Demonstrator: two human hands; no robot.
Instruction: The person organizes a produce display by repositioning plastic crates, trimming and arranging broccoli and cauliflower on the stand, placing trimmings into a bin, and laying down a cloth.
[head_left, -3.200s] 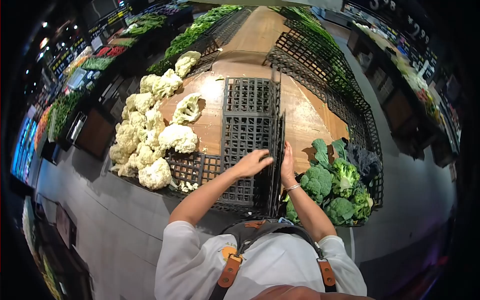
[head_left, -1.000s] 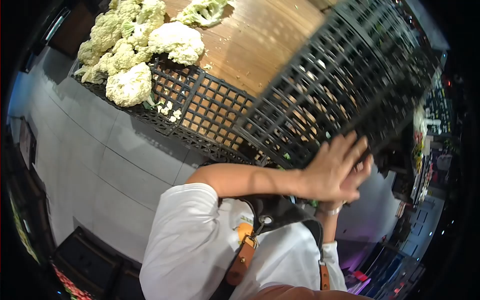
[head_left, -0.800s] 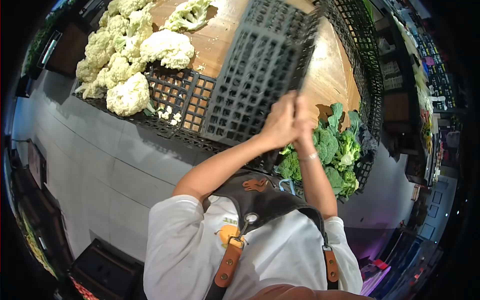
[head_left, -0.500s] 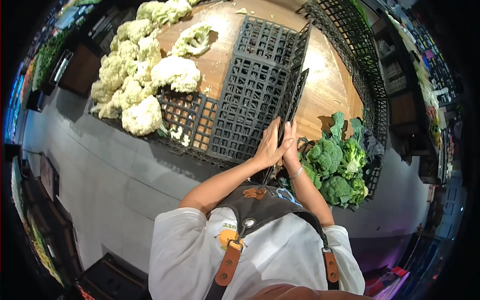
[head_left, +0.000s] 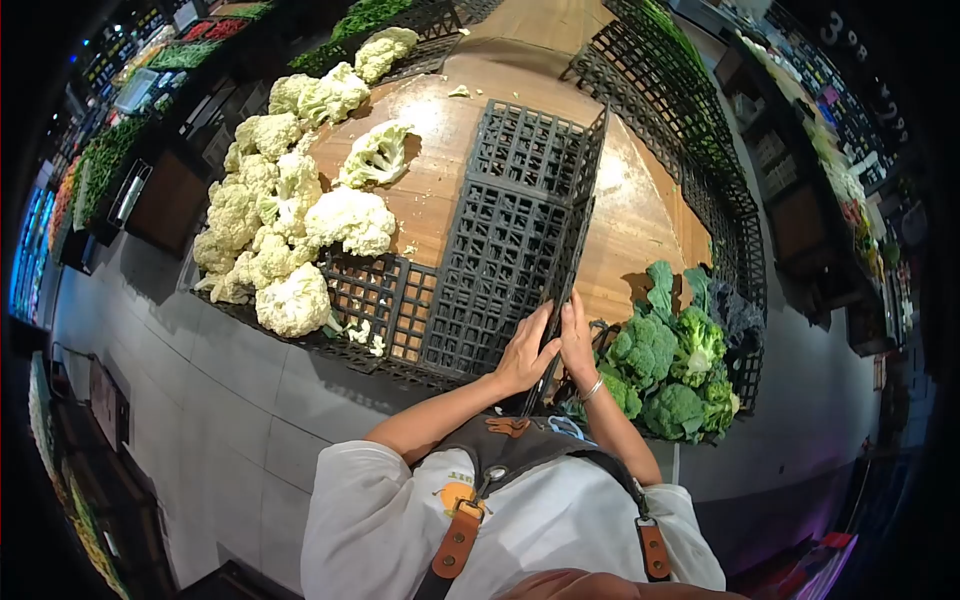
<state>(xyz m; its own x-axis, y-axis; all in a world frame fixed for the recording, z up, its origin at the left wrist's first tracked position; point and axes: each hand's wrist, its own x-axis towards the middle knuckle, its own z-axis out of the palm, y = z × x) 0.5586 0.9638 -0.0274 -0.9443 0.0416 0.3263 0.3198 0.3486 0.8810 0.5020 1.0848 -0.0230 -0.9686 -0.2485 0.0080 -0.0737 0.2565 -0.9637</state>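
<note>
A black plastic grid divider (head_left: 573, 255) stands upright, seen nearly edge-on. My left hand (head_left: 527, 354) lies against its left face, fingers stretched forward and thumb reaching toward the near edge. On the other face is my right hand (head_left: 577, 345), its fingers straight and close together, so the panel's near end is held between the two hands. Flat black grid panels (head_left: 505, 240) lie directly left of the divider. Close to the right hand sits a pile of broccoli (head_left: 645, 350). Heads of cauliflower (head_left: 290, 195) are heaped at the left.
Under the panels is a wooden display table (head_left: 450, 110) with crumbs on it. One cut cauliflower piece (head_left: 376, 155) lies apart from the heap. A black grid fence (head_left: 690, 120) borders the right side. Grey floor tiles (head_left: 220, 400) surround the table, with produce shelves beyond.
The view has tilted up, so the table and hands appear lower. Both hands stay on the divider; the right hand's fingers look straighter along it.
</note>
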